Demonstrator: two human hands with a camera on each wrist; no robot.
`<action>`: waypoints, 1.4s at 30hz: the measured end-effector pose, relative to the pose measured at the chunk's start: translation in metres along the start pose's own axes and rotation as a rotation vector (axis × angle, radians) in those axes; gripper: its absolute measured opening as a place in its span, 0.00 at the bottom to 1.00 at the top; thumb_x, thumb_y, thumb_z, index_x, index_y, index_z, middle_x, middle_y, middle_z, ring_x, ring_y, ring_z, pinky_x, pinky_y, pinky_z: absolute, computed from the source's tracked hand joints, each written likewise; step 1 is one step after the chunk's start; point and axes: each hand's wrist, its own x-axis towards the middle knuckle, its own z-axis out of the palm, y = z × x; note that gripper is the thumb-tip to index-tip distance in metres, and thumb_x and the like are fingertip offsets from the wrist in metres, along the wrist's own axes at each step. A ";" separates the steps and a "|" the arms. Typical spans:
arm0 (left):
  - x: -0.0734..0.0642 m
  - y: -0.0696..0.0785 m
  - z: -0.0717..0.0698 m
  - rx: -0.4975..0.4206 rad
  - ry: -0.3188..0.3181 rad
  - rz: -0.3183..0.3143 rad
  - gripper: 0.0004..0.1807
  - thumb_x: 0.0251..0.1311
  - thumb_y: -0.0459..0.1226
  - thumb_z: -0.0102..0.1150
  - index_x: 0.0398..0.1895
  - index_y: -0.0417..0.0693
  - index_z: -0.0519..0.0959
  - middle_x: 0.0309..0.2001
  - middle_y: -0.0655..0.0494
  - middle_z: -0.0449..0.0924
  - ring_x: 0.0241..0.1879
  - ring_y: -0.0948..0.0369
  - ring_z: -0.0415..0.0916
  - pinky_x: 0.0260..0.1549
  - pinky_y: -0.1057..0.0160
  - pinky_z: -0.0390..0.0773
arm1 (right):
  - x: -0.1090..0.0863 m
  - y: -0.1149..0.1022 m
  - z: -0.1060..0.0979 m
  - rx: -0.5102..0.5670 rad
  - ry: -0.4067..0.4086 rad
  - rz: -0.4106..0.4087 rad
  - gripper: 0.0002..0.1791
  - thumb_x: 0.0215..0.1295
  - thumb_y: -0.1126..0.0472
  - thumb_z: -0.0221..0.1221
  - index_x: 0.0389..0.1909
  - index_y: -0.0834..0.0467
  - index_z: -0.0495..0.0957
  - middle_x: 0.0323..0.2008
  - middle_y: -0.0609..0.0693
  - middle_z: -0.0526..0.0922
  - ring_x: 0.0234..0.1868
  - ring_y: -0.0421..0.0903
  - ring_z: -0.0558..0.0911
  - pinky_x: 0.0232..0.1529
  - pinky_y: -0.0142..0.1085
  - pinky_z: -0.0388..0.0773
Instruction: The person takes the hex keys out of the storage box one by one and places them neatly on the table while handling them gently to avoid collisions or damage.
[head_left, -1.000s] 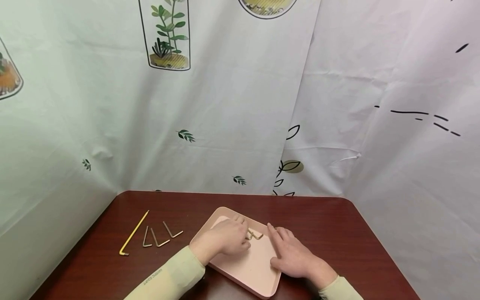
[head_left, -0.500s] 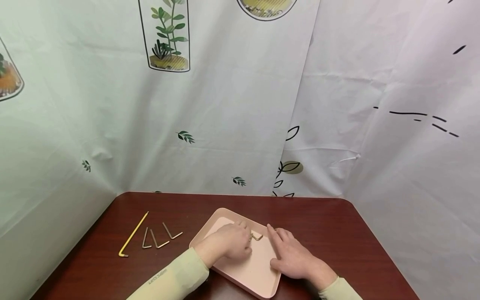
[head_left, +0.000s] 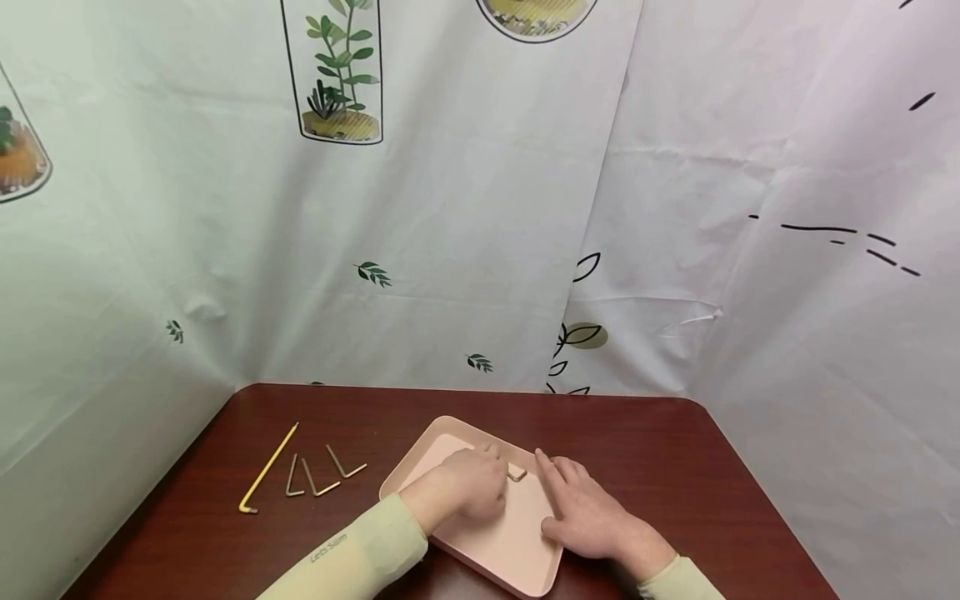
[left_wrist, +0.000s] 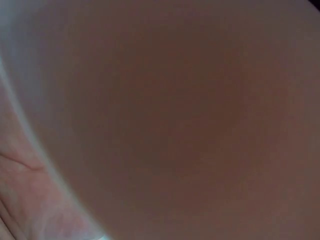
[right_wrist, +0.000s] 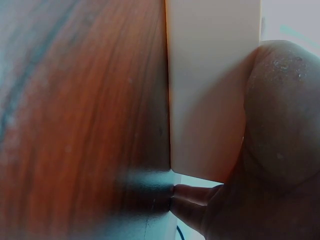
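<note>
A pink tray (head_left: 517, 546) lies at an angle on the table. My left hand (head_left: 474, 483) reaches into it, fingers bent downward; fingertips and whatever lies beneath them are hidden. Just right of those fingers, a small L-shaped hex key (head_left: 517, 474) is partly visible on the tray floor. My right hand (head_left: 585, 510) rests on the tray's right side, fingers extended near the far corner and thumb over the rim. In the right wrist view, the thumb side of that hand (right_wrist: 282, 115) presses against the tray wall (right_wrist: 215, 75). The left wrist view is mostly blurred, with some palm skin showing.
Left of the tray, a long yellow hex key (head_left: 268, 468) lies on the dark red table (head_left: 637, 442). Three shorter hex keys (head_left: 321, 490) lie between it and the tray. White printed cloth (head_left: 465, 217) hangs behind and at both sides.
My left hand has shifted slightly right within the tray. It now covers one of two hex keys that showed beside its fingers. The right hand and the tray have stayed put.
</note>
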 end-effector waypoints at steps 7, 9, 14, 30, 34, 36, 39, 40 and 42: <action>0.003 0.004 0.000 -0.005 -0.018 -0.035 0.20 0.71 0.46 0.62 0.59 0.44 0.84 0.53 0.53 0.79 0.54 0.60 0.76 0.52 0.55 0.85 | -0.001 0.000 0.000 0.001 0.002 -0.004 0.54 0.56 0.56 0.66 0.84 0.70 0.60 0.67 0.62 0.75 0.68 0.62 0.75 0.68 0.58 0.77; 0.005 0.006 0.000 -0.003 -0.020 -0.043 0.21 0.71 0.46 0.62 0.60 0.44 0.84 0.55 0.53 0.79 0.55 0.60 0.76 0.52 0.55 0.85 | -0.001 -0.001 0.000 0.001 -0.003 -0.003 0.54 0.56 0.56 0.66 0.84 0.70 0.60 0.67 0.62 0.75 0.68 0.62 0.75 0.68 0.58 0.76; 0.011 0.011 0.001 0.024 -0.014 -0.044 0.21 0.74 0.47 0.61 0.61 0.45 0.85 0.56 0.53 0.81 0.58 0.60 0.77 0.52 0.56 0.85 | -0.002 -0.002 -0.003 0.012 0.002 0.001 0.55 0.54 0.56 0.67 0.84 0.70 0.60 0.67 0.62 0.75 0.68 0.63 0.75 0.67 0.59 0.77; 0.017 0.016 0.009 0.136 0.025 -0.029 0.19 0.78 0.41 0.58 0.64 0.43 0.84 0.53 0.51 0.83 0.56 0.59 0.79 0.54 0.59 0.85 | -0.001 -0.001 0.000 0.014 0.004 0.007 0.55 0.54 0.56 0.67 0.84 0.70 0.60 0.67 0.62 0.74 0.68 0.63 0.75 0.67 0.59 0.77; 0.018 0.015 0.011 0.131 0.042 -0.019 0.19 0.79 0.40 0.56 0.64 0.42 0.85 0.53 0.51 0.83 0.56 0.59 0.80 0.55 0.59 0.85 | -0.001 0.000 0.001 0.009 0.005 0.007 0.55 0.55 0.56 0.67 0.84 0.70 0.60 0.66 0.61 0.75 0.68 0.62 0.75 0.68 0.58 0.76; 0.018 0.014 0.011 0.126 0.049 -0.018 0.18 0.79 0.40 0.56 0.62 0.43 0.85 0.52 0.51 0.84 0.56 0.59 0.80 0.55 0.59 0.85 | -0.001 0.000 0.001 0.006 0.009 0.006 0.55 0.54 0.56 0.67 0.84 0.70 0.60 0.66 0.61 0.75 0.68 0.61 0.75 0.68 0.58 0.77; 0.017 0.014 0.010 0.122 0.055 -0.017 0.17 0.79 0.39 0.56 0.61 0.43 0.86 0.51 0.52 0.84 0.55 0.59 0.81 0.54 0.59 0.84 | 0.000 0.000 0.001 0.003 0.009 0.003 0.55 0.54 0.56 0.67 0.84 0.70 0.60 0.66 0.61 0.75 0.68 0.61 0.75 0.68 0.57 0.76; 0.017 0.014 0.009 0.124 0.056 -0.016 0.16 0.79 0.39 0.56 0.60 0.43 0.86 0.51 0.52 0.84 0.55 0.60 0.81 0.55 0.59 0.84 | 0.000 0.000 0.001 0.003 0.009 0.004 0.55 0.54 0.56 0.67 0.84 0.70 0.60 0.66 0.61 0.75 0.68 0.61 0.75 0.68 0.57 0.77; 0.018 0.013 0.008 0.124 0.059 -0.015 0.16 0.78 0.39 0.57 0.59 0.43 0.87 0.50 0.52 0.84 0.54 0.60 0.81 0.54 0.59 0.84 | 0.000 0.000 0.000 0.004 0.008 0.006 0.55 0.54 0.56 0.67 0.84 0.69 0.60 0.66 0.61 0.75 0.68 0.61 0.75 0.68 0.58 0.77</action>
